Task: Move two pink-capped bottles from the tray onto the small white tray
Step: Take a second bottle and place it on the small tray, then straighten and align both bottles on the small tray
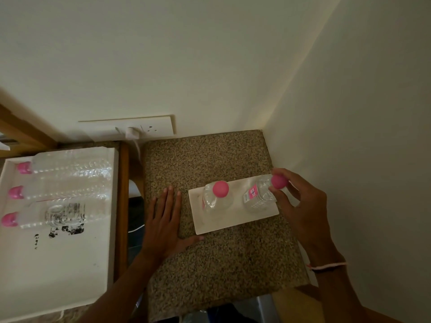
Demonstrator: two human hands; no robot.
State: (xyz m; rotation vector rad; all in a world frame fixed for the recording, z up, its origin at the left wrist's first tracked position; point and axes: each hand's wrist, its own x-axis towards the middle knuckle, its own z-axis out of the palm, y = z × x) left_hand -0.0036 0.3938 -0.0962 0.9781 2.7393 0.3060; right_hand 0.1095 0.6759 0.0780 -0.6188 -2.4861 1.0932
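A: Bottles first: one pink-capped bottle point(215, 199) stands upright on the left half of the small white tray point(233, 223). The second bottle point(260, 194) is on the right half, its base on or just above the tray and its pink cap point(279, 181) leaning toward the right wall.

B: What has hold of it?

A: The right hand point(300, 206). Its fingertips point(271, 188) are pinched around the neck just under the cap, thumb on the near side. The hold is narrow, at the top only.

B: So the long axis isn't vertical yet?

A: Tilted, top to the right, away from the first bottle. I'd judge that the coming move is to tip it upright and let go; the hand lies above and to the right of the bottle.

B: And the other hand?

A: The left hand point(165, 220) lies flat on the speckled counter point(221, 264), fingers spread, empty, just beside the small tray's left edge.

B: Anything farther out?

A: Three more bottles point(63, 190) lie on their sides in the large tray point(58, 264) at the left.
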